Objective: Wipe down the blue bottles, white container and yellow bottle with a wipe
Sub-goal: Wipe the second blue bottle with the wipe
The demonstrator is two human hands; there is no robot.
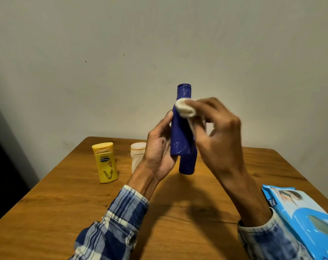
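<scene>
Wiping in progress on one raised blue bottle (180, 132), shown from the head view. The left hand (159, 147) grips this bottle round its lower body, fingers curled behind it and thumb at its left edge, and holds it upright and clear of the surface (178, 212), probably so that every side can be reached and turned toward the cloth. The right hand (219, 132) pinches a bunched white wipe (184, 108) between its fingertips and presses it against the bottle's upper body, just below the neck. White scribble-like marks show near the bottle's top and near its base, which suggests why the cloth is applied there. A second blue bottle (186, 165) stands upright on the surface directly behind and below the raised one, its upper part hidden by it. To the left stand the yellow bottle (106, 163) and, just beside it, the white container (137, 152), which is partly covered by the left hand. All three appear to be set apart, awaiting their turn or already done; which cannot be told. A blue pack of wipes (305, 218) lies at the near right edge, within easy reach of the right hand. Count: two blue bottles, one yellow bottle, one white container, one wipe in use, one pack.
</scene>
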